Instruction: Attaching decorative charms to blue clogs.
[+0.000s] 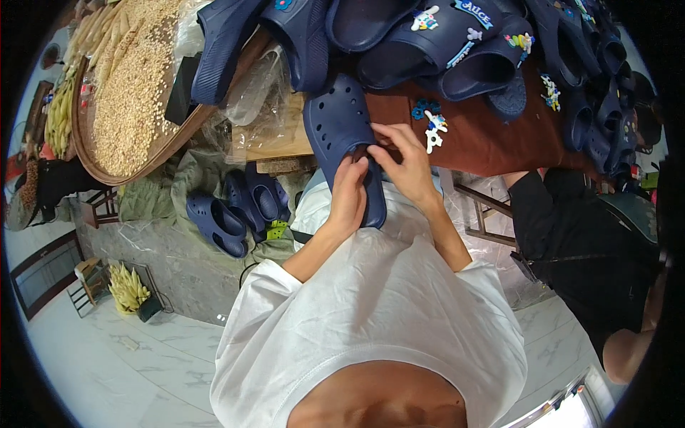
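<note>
A navy foam clog point(335, 118) with round holes stands toe-away in front of my chest, its heel end at my white shirt. My left hand point(347, 194) grips its side, the thumb and fingertips at the foot opening. From the other side my right hand point(407, 160) closes on the rim of the upper, thumb and forefinger bent close together. Whether something small sits between those fingertips is hidden. Just beyond my right hand, on brown cloth, lie a white figure-shaped shoe charm point(434, 135) and blue flower-shaped charms point(426, 108).
More navy clogs point(492, 64), some with charms, crowd the table's far side over the brown cloth point(492, 146). A round tray point(91, 153) of corn kernels stands at left. Several clogs point(217, 222) lie lower left. A person in black point(585, 250) sits at right.
</note>
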Available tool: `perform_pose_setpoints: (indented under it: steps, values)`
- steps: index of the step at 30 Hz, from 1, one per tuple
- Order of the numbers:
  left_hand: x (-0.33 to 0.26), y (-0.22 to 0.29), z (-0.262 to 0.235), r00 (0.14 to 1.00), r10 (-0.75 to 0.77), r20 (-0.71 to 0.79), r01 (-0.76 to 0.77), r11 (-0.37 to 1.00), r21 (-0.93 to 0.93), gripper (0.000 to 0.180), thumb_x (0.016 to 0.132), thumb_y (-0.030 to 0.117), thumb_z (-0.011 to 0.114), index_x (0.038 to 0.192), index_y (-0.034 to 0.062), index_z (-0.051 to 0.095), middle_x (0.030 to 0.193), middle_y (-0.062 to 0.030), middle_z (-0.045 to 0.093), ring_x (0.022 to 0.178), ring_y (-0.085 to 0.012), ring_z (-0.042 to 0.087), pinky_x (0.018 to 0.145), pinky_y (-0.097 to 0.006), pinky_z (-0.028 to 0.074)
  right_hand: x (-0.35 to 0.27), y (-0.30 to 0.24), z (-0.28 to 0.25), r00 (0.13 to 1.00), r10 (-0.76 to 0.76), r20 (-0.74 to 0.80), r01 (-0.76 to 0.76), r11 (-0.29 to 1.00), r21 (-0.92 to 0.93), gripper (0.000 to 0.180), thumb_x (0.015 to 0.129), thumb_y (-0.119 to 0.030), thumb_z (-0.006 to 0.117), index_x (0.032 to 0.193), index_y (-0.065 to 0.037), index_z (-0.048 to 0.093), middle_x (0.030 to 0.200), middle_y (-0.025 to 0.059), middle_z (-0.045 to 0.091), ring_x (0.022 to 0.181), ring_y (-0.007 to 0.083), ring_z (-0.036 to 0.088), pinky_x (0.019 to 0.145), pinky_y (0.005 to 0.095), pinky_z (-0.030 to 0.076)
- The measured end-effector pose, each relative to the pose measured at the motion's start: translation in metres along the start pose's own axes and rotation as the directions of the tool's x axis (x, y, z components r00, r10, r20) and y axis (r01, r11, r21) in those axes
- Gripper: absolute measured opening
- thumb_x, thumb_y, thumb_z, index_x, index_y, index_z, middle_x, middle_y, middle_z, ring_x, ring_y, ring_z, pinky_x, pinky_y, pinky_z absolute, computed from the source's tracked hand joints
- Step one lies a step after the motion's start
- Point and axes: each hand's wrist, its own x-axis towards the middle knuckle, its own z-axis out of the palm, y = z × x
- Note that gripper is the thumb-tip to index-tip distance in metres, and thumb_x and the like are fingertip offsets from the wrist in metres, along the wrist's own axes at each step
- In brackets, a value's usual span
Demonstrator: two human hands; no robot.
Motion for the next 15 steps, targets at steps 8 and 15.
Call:
perform_pose_setpoints:
  steps: [8, 15]
  values:
    - [0.025, -0.01, 0.004, 0.988, 0.148, -0.043, -0.148, 0.989, -0.004, 0.033, 0.094, 0.031, 0.055, 0.113, 0.004, 0.055, 0.12, -0.0024, 0.054, 0.116, -0.0127, 0.045, 0.104, -0.034, 0.028, -0.026, 0.062, -0.034, 0.945, -0.021, -0.326, -0.168, 0.825, -0.539, 0.022, 0.084, -0.009, 0.063, 0.106, -0.004, 0.06, 0.106, 0.0161, 0.056, 0.097, 0.035, 0.053, 0.085, 0.0418, 0.042]
    - [0.04, 0.006, 0.011, 0.98, 0.129, -0.15, -0.17, 0.939, -0.299, 0.041, 0.093, 0.03, 0.058, 0.12, 0.0002, 0.053, 0.125, -0.0085, 0.056, 0.118, -0.0177, 0.05, 0.106, -0.032, 0.033, -0.022, 0.071, -0.03, 0.96, -0.064, -0.272, -0.116, 0.793, -0.597, 0.033, 0.08, -0.005, 0.065, 0.112, -0.002, 0.054, 0.107, 0.0177, 0.053, 0.09, 0.0334, 0.053, 0.08, 0.0416, 0.044]
